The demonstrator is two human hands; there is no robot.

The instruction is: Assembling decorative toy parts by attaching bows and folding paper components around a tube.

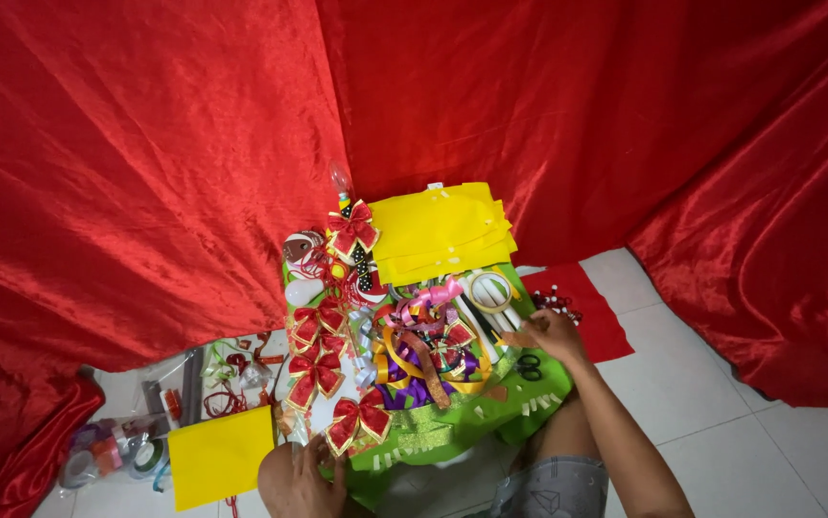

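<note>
A green felt sheet (519, 398) lies on my lap, heaped with coloured ribbons (423, 360) and a row of red bows with gold edges (315, 376). My right hand (550, 333) rests on the sheet's right side, fingers curled by white sticks (486, 321) and just above black scissors (529, 366). My left hand (301, 477) sits at the sheet's near left edge, touching the lowest red bow (358, 419). A roll of tape (489, 290) lies above the ribbons. Whether either hand grips anything is unclear.
Yellow felt sheets (443, 230) are stacked behind the green sheet. Another yellow sheet (220, 456) lies on the tiled floor at left, beside tape rolls (145, 456) and craft bits. A red felt piece (591, 307) lies at right. Red satin cloth (145, 163) hangs all around.
</note>
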